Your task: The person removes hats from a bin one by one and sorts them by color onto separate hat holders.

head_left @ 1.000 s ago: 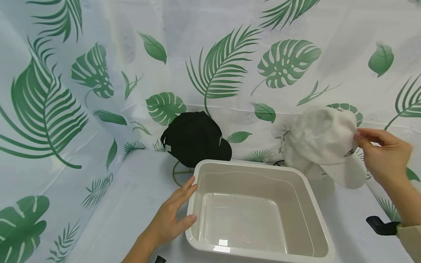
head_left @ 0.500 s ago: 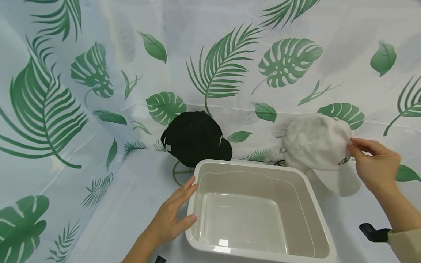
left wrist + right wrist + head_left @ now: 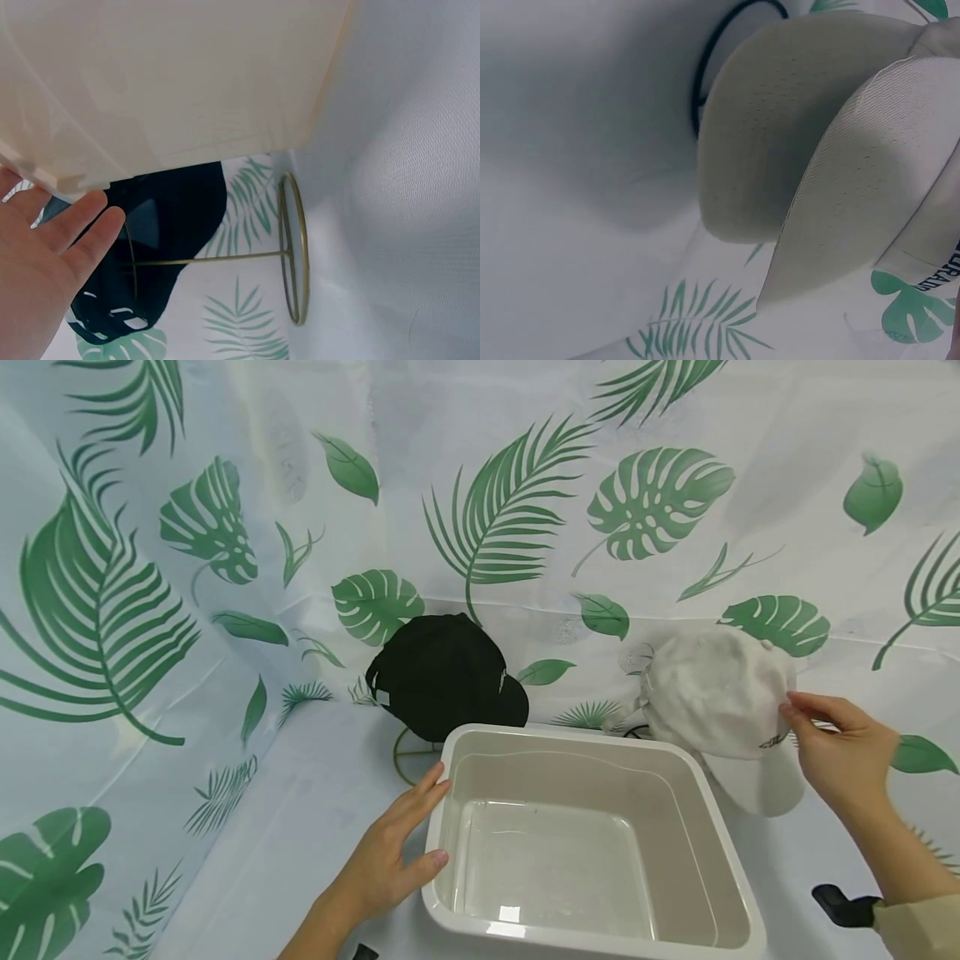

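My right hand (image 3: 847,752) pinches the front of a white baseball cap (image 3: 712,693) just above its dark lettering. In the right wrist view the lettered cap's brim (image 3: 862,172) overlaps a second pale brim (image 3: 742,187), which belongs to another cap beneath it. My left hand (image 3: 390,856) rests at the left rim of a cream plastic basin (image 3: 570,737), fingers extended. From the left wrist, those fingers (image 3: 94,229) appear against the basin's outer side, and a black baseball cap (image 3: 180,217) hangs on its stand behind them.
A gold wire stand (image 3: 294,247) holds the black cap behind the basin's left corner. Under the pale caps, a dark ring-shaped base (image 3: 699,97) shows. A leaf-printed sheet (image 3: 487,510) forms the backdrop, close behind both caps.
My right hand has lowered and moved left with the white cap, which has come down over the pale cap beneath it. The left hand and basin have stayed in place.
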Tool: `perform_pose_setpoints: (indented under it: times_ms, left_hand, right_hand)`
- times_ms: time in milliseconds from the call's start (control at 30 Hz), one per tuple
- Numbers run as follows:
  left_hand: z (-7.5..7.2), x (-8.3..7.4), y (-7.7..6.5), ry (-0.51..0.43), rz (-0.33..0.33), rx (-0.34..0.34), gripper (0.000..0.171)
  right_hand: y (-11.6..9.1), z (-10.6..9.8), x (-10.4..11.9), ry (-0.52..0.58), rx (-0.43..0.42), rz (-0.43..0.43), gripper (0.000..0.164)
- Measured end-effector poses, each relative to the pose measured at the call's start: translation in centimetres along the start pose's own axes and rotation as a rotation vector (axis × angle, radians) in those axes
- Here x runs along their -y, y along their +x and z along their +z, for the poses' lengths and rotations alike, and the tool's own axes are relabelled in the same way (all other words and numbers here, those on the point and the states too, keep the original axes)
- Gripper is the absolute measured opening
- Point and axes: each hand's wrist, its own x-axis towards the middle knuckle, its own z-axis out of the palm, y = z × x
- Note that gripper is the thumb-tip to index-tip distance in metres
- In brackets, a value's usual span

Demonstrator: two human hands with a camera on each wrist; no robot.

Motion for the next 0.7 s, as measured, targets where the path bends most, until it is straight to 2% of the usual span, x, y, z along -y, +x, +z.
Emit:
perform_pose_setpoints:
  times_ms: [233, 467, 700]
  left_hand:
    - [0.0, 0.0, 0.0, 0.004, 0.012, -0.002, 0.071]
    - [0.1, 0.1, -0.1, 0.009, 0.02, 0.0, 0.071]
    - [0.1, 0.2, -0.1, 0.016, 0.043, -0.009, 0.071]
  right_hand:
    - [-0.9, 0.2, -0.7, 0.002, -0.023, -0.076, 0.022]
    - [-1.6, 0.3, -1.2, 0.012, -0.025, -0.052, 0.023]
    - [-2.1, 0.5, -1.7, 0.044, -0.032, -0.068, 0.022]
